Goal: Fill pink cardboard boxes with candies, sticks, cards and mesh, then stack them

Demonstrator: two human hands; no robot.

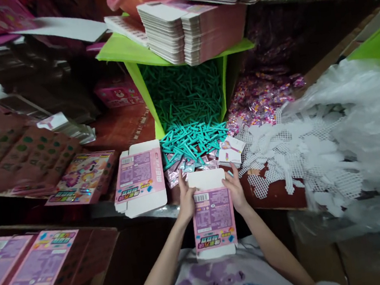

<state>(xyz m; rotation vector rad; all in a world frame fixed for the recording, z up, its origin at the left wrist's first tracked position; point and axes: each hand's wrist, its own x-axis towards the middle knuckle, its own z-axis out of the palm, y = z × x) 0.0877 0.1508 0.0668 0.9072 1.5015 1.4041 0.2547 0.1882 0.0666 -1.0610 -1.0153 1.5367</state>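
Both hands hold one pink printed carton (213, 218) close to my body, its white top flap open and pointing away from me. My left hand (185, 199) grips the carton's left edge near the top. My right hand (234, 190) grips its right edge at the same height. Just beyond the carton lie small pink sachets (176, 171) and a spill of teal plastic sticks (193, 140). A second pink carton (139, 176) lies flat to the left.
A green box (141, 81) full of teal sticks stands ahead, with a stack of flat cartons (193, 29) on top. White mesh pieces (288, 149) and a clear plastic bag (363, 139) fill the right. Pink sequin packets (260, 97) lie behind. Finished boxes (32, 268) sit lower left.
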